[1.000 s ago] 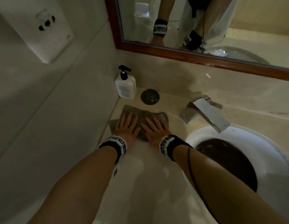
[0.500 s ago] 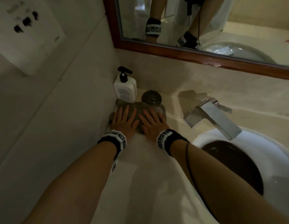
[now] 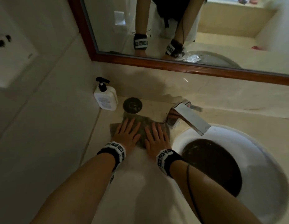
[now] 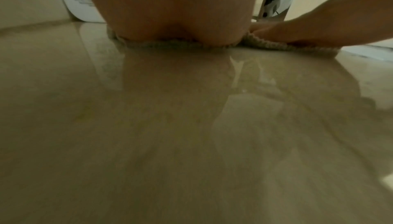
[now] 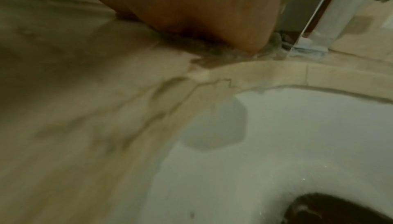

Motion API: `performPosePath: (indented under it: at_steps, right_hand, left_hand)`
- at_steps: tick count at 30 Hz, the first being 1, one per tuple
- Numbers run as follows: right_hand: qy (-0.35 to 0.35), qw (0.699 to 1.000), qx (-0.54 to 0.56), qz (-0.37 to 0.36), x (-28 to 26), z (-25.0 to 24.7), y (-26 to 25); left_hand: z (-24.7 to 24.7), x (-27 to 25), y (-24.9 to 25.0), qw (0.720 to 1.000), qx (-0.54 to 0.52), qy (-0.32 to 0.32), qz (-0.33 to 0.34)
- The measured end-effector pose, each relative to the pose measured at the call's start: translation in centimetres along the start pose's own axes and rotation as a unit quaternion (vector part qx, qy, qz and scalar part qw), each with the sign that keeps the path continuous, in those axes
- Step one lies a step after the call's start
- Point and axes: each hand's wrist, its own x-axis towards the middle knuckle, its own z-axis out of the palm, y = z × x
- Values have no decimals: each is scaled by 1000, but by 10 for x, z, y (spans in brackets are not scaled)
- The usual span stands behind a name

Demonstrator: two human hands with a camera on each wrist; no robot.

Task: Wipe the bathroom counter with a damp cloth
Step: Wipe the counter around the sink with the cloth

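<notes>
A grey-brown cloth [image 3: 143, 125] lies flat on the beige counter [image 3: 137, 183], left of the sink. My left hand [image 3: 126, 131] presses on its left half, fingers straight and spread. Beside it, my right hand [image 3: 155, 137] presses flat on the right half. In the left wrist view the heel of my left hand [image 4: 170, 14] sits on the cloth's knitted edge [image 4: 174, 44], above a wet, shiny counter [image 4: 170, 126]. The right wrist view shows my right palm [image 5: 191, 5] on the cloth [image 5: 212, 51] by the sink rim [image 5: 276, 74].
A white pump bottle [image 3: 105, 97] stands in the back left corner against the wall. A dark round disc [image 3: 132, 105] lies just behind the cloth. The chrome faucet [image 3: 187, 117] juts over the white sink [image 3: 261, 152] to the right. A wood-framed mirror [image 3: 172, 63] hangs above.
Both hands slid the cloth back toward the bottle and disc, then drew it forward and slightly right toward the faucet base. The hands stay flat on it.
</notes>
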Motion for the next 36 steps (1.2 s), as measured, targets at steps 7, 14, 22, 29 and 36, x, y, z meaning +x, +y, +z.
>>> performPosePath:
  at_steps: [7,14,22,29,36]
  right_hand:
    - [28,999,8,41,45,-16,4]
    - [75,991,4,111,91,-22,-6]
    - [53,996,-21,64,89,-19,5]
    - [34,999,-7,13,45,-14,-1]
    - [4,999,-13,-29,-26,5,23]
  left_hand:
    - [-15,50,6,1000,-4,28,-8]
    - [-17,85,0,999,-4,49,10]
    - [-20,83,-4,999,1,30,21]
    - [-13,51,-1,1000,-13,-3,-2]
    - [7,-15,43,997,-41,-34,-49]
